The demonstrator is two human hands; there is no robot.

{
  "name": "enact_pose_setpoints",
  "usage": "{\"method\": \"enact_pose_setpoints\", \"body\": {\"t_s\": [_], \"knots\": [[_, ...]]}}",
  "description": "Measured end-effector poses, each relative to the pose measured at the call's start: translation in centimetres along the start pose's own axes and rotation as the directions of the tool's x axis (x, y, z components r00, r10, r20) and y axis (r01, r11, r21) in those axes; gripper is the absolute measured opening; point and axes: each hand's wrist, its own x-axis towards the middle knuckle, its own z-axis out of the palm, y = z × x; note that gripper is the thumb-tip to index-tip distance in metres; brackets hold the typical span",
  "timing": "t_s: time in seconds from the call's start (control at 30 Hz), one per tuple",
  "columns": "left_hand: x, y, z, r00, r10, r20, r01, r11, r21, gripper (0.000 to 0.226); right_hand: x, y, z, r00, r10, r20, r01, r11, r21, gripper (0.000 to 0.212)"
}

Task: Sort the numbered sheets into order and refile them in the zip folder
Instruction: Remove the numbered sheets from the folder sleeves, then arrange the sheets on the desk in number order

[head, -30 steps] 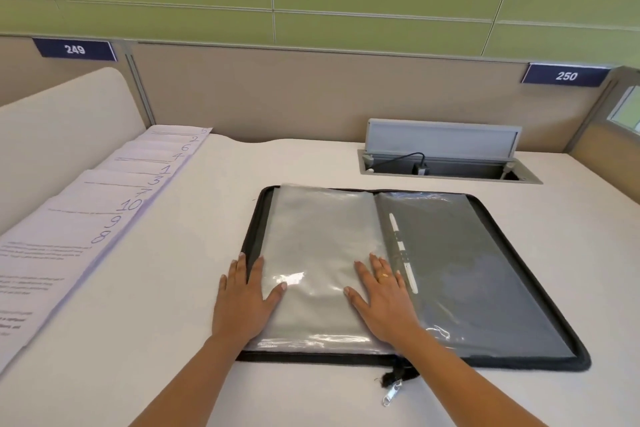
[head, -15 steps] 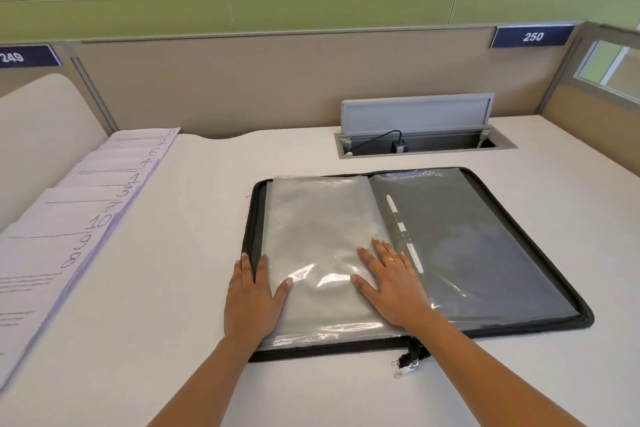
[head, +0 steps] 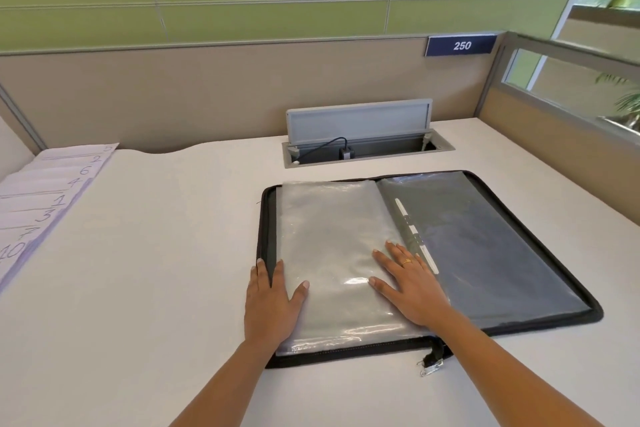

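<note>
A black zip folder lies open on the white desk, its clear plastic sleeves spread across the left half. My left hand lies flat on the folder's left edge and the sleeves' near left corner. My right hand, with a ring, rests flat on the sleeves beside the white spine strip. A fanned row of numbered sheets lies along the desk's far left, showing handwritten numbers out of order. The zip pull hangs off the folder's near edge.
An open grey cable hatch with a plugged cable sits behind the folder. A beige partition bearing a "250" label backs the desk. A glass-topped side panel stands at the right.
My view has swung to the right, so the folder and hands sit more to the right and the sheets slide to the left edge. Both hands stay flat on the sleeves.
</note>
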Motion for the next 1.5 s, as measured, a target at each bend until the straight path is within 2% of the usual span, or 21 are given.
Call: {"method": "enact_pose_setpoints", "body": {"t_s": [0.27, 0.4, 0.43, 0.53, 0.57, 0.7, 0.83, 0.9, 1.0, 1.27, 1.5], "knots": [[-0.8, 8.9, 4.2, 0.997, 0.055, 0.060, -0.054, 0.998, -0.024, 0.078, -1.5, 9.8, -3.8, 1.000, 0.025, -0.002, -0.025, 0.998, 0.064, 0.114], [-1.3, 12.0, 5.5, 0.986, 0.128, 0.105, -0.124, 0.991, -0.047, 0.077, -2.3, 14.1, -5.5, 0.999, 0.035, -0.007, -0.035, 0.997, 0.076, 0.110], [-1.4, 12.6, 5.7, 0.982, 0.151, 0.117, -0.146, 0.988, -0.052, 0.077, -2.5, 14.9, -5.8, 0.999, 0.043, -0.014, -0.041, 0.996, 0.077, 0.101], [-1.6, 14.2, 6.5, 0.965, 0.211, 0.158, -0.209, 0.977, -0.027, 0.076, -3.1, 17.1, -6.4, 0.997, 0.071, -0.034, -0.068, 0.995, 0.077, 0.053], [-1.6, 14.6, 6.7, 0.958, 0.226, 0.175, -0.228, 0.974, -0.004, 0.075, -3.1, 17.8, -6.6, 0.997, 0.073, -0.034, -0.070, 0.994, 0.081, 0.048], [-1.7, 16.3, 7.3, 0.932, 0.270, 0.242, -0.301, 0.948, 0.102, 0.078, -3.6, 19.9, -7.5, 0.995, 0.095, 0.006, -0.095, 0.992, 0.082, 0.047], [-1.9, 17.7, 7.9, 0.891, 0.314, 0.328, -0.354, 0.932, 0.071, 0.083, -4.4, 22.0, -8.6, 0.988, 0.154, 0.010, -0.154, 0.984, 0.091, 0.057], [-2.0, 17.8, 8.1, 0.885, 0.320, 0.337, -0.353, 0.935, 0.039, 0.086, -4.5, 22.5, -8.8, 0.988, 0.152, 0.014, -0.152, 0.985, 0.086, 0.064], [-1.8, 17.4, 8.1, 0.894, 0.332, 0.301, -0.344, 0.939, -0.015, 0.083, -4.4, 22.5, -8.6, 0.988, 0.155, -0.011, -0.154, 0.986, 0.056, 0.048], [-1.7, 15.7, 7.9, 0.903, 0.379, 0.203, -0.317, 0.906, -0.279, 0.063, -4.0, 21.0, -7.6, 0.977, 0.198, -0.073, -0.197, 0.980, 0.027, 0.045], [-1.0, 13.3, 6.2, 0.904, 0.391, 0.175, -0.328, 0.895, -0.302, 0.055, -3.0, 17.3, -6.7, 0.962, 0.179, -0.207, -0.156, 0.980, 0.121, 0.033]]}}
